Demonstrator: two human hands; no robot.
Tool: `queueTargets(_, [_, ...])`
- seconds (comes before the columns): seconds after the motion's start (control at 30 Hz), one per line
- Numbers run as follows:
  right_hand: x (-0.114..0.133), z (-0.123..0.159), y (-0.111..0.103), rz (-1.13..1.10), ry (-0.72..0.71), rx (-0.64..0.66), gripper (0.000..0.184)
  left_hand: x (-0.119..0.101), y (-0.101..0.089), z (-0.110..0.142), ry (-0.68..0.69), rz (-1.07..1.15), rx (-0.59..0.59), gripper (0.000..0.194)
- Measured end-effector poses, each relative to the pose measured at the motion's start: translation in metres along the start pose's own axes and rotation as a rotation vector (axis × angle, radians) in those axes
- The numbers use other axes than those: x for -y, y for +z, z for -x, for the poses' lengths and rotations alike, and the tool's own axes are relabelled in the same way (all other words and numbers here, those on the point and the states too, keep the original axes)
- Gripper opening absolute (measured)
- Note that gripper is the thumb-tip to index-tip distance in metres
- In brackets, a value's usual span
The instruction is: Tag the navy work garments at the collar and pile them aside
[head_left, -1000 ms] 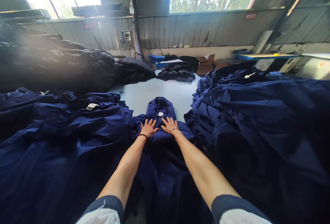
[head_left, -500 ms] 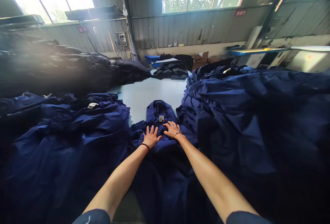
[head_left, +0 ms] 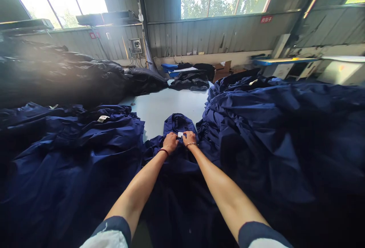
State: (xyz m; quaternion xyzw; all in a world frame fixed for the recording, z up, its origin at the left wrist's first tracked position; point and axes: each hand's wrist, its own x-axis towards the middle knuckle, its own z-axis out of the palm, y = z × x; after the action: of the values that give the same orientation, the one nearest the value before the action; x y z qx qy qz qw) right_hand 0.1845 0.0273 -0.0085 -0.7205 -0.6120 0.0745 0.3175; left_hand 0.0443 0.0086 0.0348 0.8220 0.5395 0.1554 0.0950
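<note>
Here's a crumpled navy hooded jacket [head_left: 178, 160], hood on the pale tabletop [head_left: 168, 107], white neck label [head_left: 180, 134] showing; left hand [head_left: 170, 143] and right hand [head_left: 189, 139] clench fabric either side of the label!

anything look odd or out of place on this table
Nothing looks damaged or spilled. The only untidy spot is the heap of crumpled navy garments on the right, bunched up close against the hooded navy garment under the left hand and right hand.

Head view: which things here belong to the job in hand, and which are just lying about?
In hand: navy fabric hooded garment, white neck label, left hand, right hand.

Lying about: heaped navy garments, heaped black garments, pale blue table.
</note>
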Motion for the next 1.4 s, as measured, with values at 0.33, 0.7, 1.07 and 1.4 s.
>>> queueTargets(0.33, [-0.033,0.013,0.036,-0.135,-0.095,-0.181,0.026,0.032,0.057,0.005,0.059,0.152,-0.19,0.04])
queueTargets(0.7, [-0.027,0.016,0.022,-0.269,-0.19,-0.2,0.026,0.027,0.051,0.009,0.089,0.207,-0.212,0.03])
queueTargets(1.07, [-0.02,0.021,0.012,-0.206,-0.169,-0.123,0.025,0.024,0.048,0.01,0.003,0.271,-0.249,0.022])
queueTargets(1.4, [-0.017,0.024,0.009,-0.137,-0.244,-0.069,0.02,0.023,0.048,0.007,-0.163,0.205,-0.185,0.028])
